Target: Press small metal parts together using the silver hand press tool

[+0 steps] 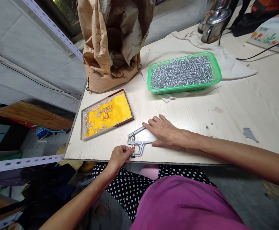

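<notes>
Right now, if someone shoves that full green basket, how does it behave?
Probably heavy for its size: the green basket is filled nearly to the rim with small metal pieces. It sits on a cloth, so it may drag that along. Thin plastic walls could flex.

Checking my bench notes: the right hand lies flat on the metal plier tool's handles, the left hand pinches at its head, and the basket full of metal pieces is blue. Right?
Not quite: the head view shows the basket is green, not blue. The rest holds: the right hand lies flat on the handles of the plier tool, and the left hand pinches at its head.
</notes>
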{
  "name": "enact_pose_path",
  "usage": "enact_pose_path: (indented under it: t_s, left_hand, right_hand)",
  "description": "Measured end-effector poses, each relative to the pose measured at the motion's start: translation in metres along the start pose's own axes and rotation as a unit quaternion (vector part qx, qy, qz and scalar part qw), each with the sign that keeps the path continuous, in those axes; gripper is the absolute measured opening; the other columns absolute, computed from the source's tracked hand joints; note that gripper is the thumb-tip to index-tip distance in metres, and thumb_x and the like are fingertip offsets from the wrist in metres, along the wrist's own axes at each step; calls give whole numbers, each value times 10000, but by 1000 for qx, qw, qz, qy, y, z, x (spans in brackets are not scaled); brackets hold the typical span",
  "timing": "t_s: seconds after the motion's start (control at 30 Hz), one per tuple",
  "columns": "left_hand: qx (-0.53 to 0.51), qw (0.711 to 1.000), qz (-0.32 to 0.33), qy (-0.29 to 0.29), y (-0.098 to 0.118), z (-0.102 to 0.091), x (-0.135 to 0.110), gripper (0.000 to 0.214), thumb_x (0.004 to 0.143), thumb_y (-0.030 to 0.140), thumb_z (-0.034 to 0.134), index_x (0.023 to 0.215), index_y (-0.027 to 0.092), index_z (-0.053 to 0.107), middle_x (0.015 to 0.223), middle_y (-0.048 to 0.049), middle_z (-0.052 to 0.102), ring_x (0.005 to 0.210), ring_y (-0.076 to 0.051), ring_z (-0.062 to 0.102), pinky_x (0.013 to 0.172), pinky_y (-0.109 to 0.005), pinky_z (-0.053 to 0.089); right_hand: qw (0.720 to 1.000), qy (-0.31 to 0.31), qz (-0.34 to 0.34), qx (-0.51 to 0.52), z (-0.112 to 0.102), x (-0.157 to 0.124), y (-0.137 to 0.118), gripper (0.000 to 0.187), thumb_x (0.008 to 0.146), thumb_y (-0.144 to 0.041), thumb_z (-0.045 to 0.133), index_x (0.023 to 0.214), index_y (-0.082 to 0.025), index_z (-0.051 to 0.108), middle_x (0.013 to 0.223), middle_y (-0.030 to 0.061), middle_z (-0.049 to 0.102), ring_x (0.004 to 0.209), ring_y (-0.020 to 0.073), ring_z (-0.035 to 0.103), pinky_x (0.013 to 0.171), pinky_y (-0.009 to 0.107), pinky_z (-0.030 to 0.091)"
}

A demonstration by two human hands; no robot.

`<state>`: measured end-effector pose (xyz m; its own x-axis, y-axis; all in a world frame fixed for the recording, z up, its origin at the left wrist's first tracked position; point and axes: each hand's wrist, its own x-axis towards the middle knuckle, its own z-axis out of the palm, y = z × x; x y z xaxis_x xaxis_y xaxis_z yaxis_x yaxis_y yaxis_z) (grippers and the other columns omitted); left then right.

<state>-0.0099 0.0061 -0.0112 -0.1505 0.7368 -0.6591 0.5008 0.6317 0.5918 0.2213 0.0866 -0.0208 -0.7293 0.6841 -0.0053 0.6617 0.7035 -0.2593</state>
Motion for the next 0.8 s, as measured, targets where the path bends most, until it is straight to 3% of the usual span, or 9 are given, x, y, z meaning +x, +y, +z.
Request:
enact_pose_path:
  t_s: [0.07, 0.13, 0.23, 0.37, 0.43, 0.53, 0.67, 0.8]
  left_hand:
    - [43, 999, 24, 14, -4, 0, -3, 389, 708, 530, 644, 726, 142, 635, 551, 26, 526, 522, -141, 513, 539, -288, 480]
    - [121, 984, 107, 74, -5, 3, -8, 348, 819, 484, 565, 770, 147, 635, 676, -27, 592, 634, -182, 580, 628, -334, 517]
    - [246, 911, 289, 162, 0, 12, -13, 252, 905, 375, 529, 962, 154, 636, 965, -97, 633, 911, -241, 606, 828, -411, 520]
    - [359, 811, 444, 129, 20, 25, -1, 466, 886, 313, 616, 1305, 159, 480, 1341, -155, 518, 1242, -305, 468, 1024, -497, 439]
    - [392, 783, 477, 79, 30, 28, 10, 550, 896, 307, 607, 1381, 161, 391, 1412, -165, 462, 1294, -309, 428, 1053, -511, 418]
    - [422, 769, 480, 24, 37, 27, 20, 548, 911, 316, 586, 1389, 158, 372, 1374, -167, 489, 1243, -301, 466, 1024, -496, 445]
    - [425, 769, 477, 24, 44, 29, 22, 576, 898, 326, 609, 1396, 163, 367, 1336, -159, 497, 1205, -298, 468, 1001, -494, 449]
    - [420, 767, 484, -10, 53, 34, 26, 446, 902, 309, 609, 1294, 137, 486, 1212, -128, 567, 1106, -269, 497, 951, -437, 467]
  right_hand:
    - [1000, -8, 0, 6, -4, -2, -3, 790, 678, -437, 789, 1332, -106, 494, 1152, 160, 603, 1034, 333, 498, 895, 475, 366]
    - [1000, -11, -2, 14, -8, -5, -5, 722, 711, -380, 781, 1321, -115, 502, 1147, 154, 609, 1023, 317, 506, 869, 444, 373]
    - [999, -6, -11, 30, -10, -8, -9, 639, 741, -299, 769, 1300, -128, 510, 1126, 143, 622, 1000, 288, 519, 841, 401, 380]
    - [999, 10, -14, 36, -5, -13, -11, 691, 747, -320, 761, 1342, -134, 461, 1128, 140, 625, 1002, 284, 521, 833, 396, 389]
    - [999, 14, -7, 38, -3, -16, -9, 786, 708, -383, 785, 1364, -126, 436, 1141, 148, 619, 1012, 295, 519, 845, 409, 397]
    - [999, 4, 24, 36, -2, -22, -2, 830, 613, -441, 837, 1283, -84, 503, 1144, 175, 599, 1003, 314, 517, 843, 424, 419]
    - [999, -2, 20, 40, -2, -30, 3, 492, 694, -386, 796, 1052, -100, 618, 1034, 156, 606, 949, 289, 524, 798, 404, 450]
    - [1000, 8, 23, 14, 3, -31, -4, 261, 826, -300, 691, 995, -109, 638, 987, 141, 614, 928, 260, 523, 803, 388, 446]
